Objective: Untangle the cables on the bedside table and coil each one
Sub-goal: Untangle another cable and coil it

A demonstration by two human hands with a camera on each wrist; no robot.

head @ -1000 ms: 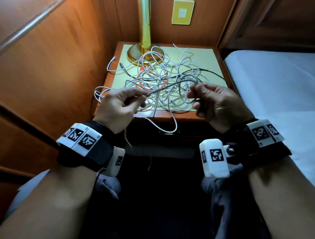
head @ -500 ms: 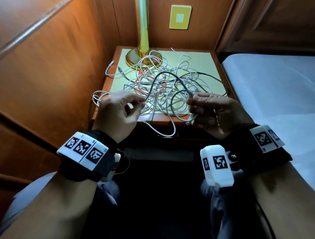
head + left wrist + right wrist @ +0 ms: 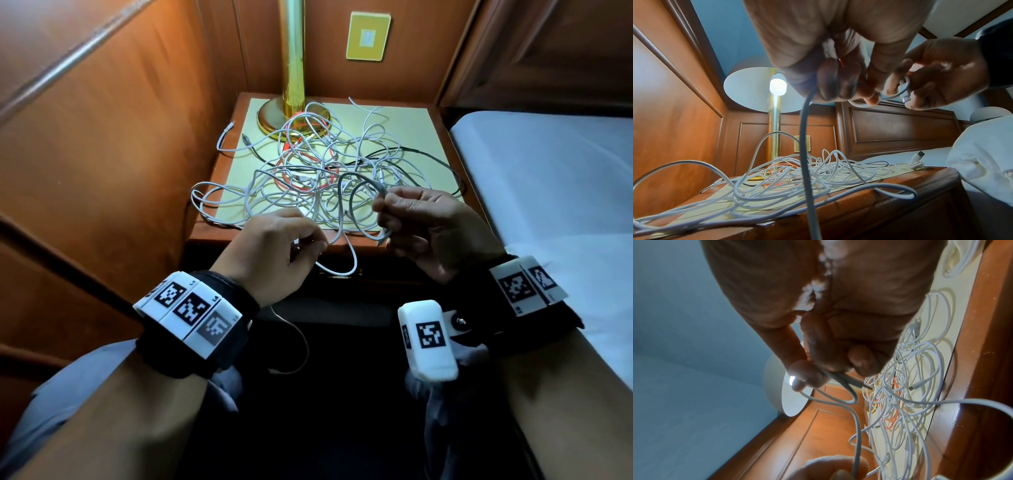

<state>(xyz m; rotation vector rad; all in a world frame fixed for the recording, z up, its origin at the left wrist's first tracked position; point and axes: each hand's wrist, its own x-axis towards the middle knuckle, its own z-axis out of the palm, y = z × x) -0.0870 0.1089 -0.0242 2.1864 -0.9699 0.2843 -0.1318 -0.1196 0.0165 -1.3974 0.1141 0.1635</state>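
Note:
A tangle of white cables (image 3: 308, 178), with a red one (image 3: 291, 178) and a black one (image 3: 428, 154) mixed in, lies on the bedside table (image 3: 411, 123). My right hand (image 3: 383, 212) pinches small loops of a grey cable (image 3: 352, 192) above the table's front edge; the right wrist view shows the loops (image 3: 838, 395) under thumb and fingers. My left hand (image 3: 318, 241) pinches the same grey cable (image 3: 805, 129) a short way to the left. From the left hand it runs down towards the pile.
A brass lamp (image 3: 291, 68) stands at the table's back left, and some cables lie over its base. Wood panelling (image 3: 102, 154) closes the left side. A white bed (image 3: 548, 178) lies to the right. One white loop (image 3: 342, 267) hangs over the front edge.
The grey cable was stretched between my hands, then arched up. Now my right hand holds it in small loops, and my left hand has come closer and lower.

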